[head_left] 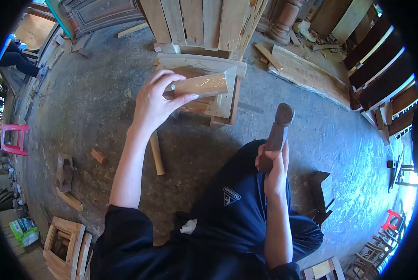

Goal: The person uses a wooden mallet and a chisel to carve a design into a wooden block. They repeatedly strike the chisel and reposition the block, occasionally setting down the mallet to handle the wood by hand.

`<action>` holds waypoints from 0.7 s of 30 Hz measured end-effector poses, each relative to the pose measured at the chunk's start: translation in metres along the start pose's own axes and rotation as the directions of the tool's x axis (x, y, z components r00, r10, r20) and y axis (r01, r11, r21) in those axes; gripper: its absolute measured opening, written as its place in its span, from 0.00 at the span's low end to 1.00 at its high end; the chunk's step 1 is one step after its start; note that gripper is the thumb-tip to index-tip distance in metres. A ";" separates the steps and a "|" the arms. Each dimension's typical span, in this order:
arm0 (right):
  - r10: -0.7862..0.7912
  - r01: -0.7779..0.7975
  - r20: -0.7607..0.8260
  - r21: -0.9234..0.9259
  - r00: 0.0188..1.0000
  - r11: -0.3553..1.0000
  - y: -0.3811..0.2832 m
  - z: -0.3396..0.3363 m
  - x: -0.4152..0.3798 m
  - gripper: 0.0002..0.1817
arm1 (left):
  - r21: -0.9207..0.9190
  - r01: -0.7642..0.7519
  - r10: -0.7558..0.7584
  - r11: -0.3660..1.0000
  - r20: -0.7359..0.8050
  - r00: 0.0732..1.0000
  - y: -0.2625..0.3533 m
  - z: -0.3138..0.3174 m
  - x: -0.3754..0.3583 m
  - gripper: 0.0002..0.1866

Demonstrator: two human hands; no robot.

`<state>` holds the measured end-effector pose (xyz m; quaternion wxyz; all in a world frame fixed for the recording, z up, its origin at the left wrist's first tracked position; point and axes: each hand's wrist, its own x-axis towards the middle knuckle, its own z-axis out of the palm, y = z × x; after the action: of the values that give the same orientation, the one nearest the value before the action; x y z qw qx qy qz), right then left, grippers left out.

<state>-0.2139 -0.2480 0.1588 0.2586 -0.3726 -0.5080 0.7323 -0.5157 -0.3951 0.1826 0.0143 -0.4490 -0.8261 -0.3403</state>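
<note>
My left hand is closed on a wooden block whose face carries light curly markings. A small pale round tip shows beside the fingers at the block's near end. Under the block is a low wooden workbench with a pale plank across it. My right hand grips a dark hammer, its rounded end pointing up and away from me. The hammer is over my right leg, to the right of the bench. On the floor below my left hand lies a wooden tool handle.
Tall wooden boards stand behind the bench. A long thick plank lies on the floor to the right. Wood offcuts and a wooden frame are at left, with a pink stool farther out. A dark angular object sits near my right leg.
</note>
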 end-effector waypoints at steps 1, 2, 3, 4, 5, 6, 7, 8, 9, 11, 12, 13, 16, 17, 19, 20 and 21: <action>-0.007 0.007 0.004 -0.008 1.000 1.000 -0.001 0.002 0.001 0.21 | -0.052 0.001 0.001 0.999 0.029 1.000 -0.001 -0.001 0.002 0.27; -0.014 0.014 0.006 -0.019 1.000 1.000 -0.001 0.003 0.002 0.21 | -0.107 0.004 0.002 0.994 0.058 0.998 -0.002 -0.002 0.005 0.26; -0.013 0.014 0.010 -0.024 1.000 1.000 -0.001 0.005 0.003 0.21 | -0.085 -0.048 0.053 0.995 0.057 0.997 -0.004 -0.003 0.008 0.25; -0.010 0.011 0.013 -0.029 1.000 1.000 0.000 0.006 0.004 0.21 | -0.064 -0.098 0.102 0.993 0.058 0.993 -0.007 -0.004 0.012 0.25; -0.005 0.006 0.017 -0.034 1.000 0.999 0.002 0.007 0.004 0.21 | -0.041 -0.147 0.150 0.988 0.062 0.987 -0.011 -0.005 0.014 0.24; -0.006 0.007 0.015 -0.038 1.000 0.999 0.003 0.008 0.004 0.21 | -0.039 -0.166 0.169 0.985 0.088 0.982 -0.013 -0.006 0.018 0.25; -0.007 0.008 0.013 -0.041 1.000 0.999 0.005 0.009 0.004 0.21 | -0.037 -0.186 0.190 0.982 0.113 0.975 -0.016 -0.007 0.023 0.25; -0.011 0.012 0.011 -0.043 1.000 0.999 0.006 0.009 0.003 0.21 | -0.036 -0.209 0.212 0.977 0.137 0.968 -0.019 -0.008 0.026 0.26; -0.009 0.009 0.005 -0.035 1.000 0.999 0.006 0.008 0.003 0.20 | -0.033 -0.222 0.224 0.975 0.160 0.961 -0.018 -0.011 0.029 0.27; -0.006 0.006 -0.008 -0.017 1.000 1.000 0.007 0.006 0.002 0.20 | 0.044 -0.221 0.217 0.974 0.083 0.973 -0.004 -0.013 0.024 0.27; 0.002 -0.002 -0.012 0.001 1.000 1.000 0.008 0.006 0.003 0.20 | 0.083 -0.218 0.215 0.972 0.043 0.976 0.005 -0.011 0.024 0.27; 0.013 -0.012 -0.017 0.016 1.000 1.000 0.009 0.006 0.004 0.20 | 0.094 -0.304 0.307 0.948 -0.016 0.952 0.011 -0.002 0.024 0.25; 0.018 -0.017 -0.036 0.027 0.999 0.999 0.017 0.003 0.006 0.20 | -0.008 -0.314 0.309 0.949 -0.159 0.938 0.032 0.050 0.022 0.13; 0.010 -0.009 -0.040 0.029 0.999 1.000 0.020 0.003 0.007 0.21 | 0.060 -0.318 0.324 0.946 -0.188 0.927 0.040 0.065 0.021 0.09; 0.015 -0.014 -0.033 0.030 0.999 0.999 0.018 0.003 0.005 0.19 | 0.068 -0.306 0.313 0.950 -0.205 0.927 0.070 0.081 0.022 0.09; 0.014 -0.013 -0.029 0.033 0.999 0.999 0.017 0.003 0.005 0.18 | 0.091 -0.298 0.311 0.950 -0.205 0.928 0.079 0.091 0.024 0.09; 0.018 -0.017 -0.030 0.037 0.999 0.999 0.014 0.004 0.002 0.18 | 0.085 -0.311 0.322 0.947 -0.214 0.922 0.086 0.095 0.026 0.08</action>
<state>-0.2185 -0.2532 0.1459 0.2668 -0.3834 -0.4873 0.7378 -0.4394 -0.2905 0.1657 0.1736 -0.5347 -0.7438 -0.3615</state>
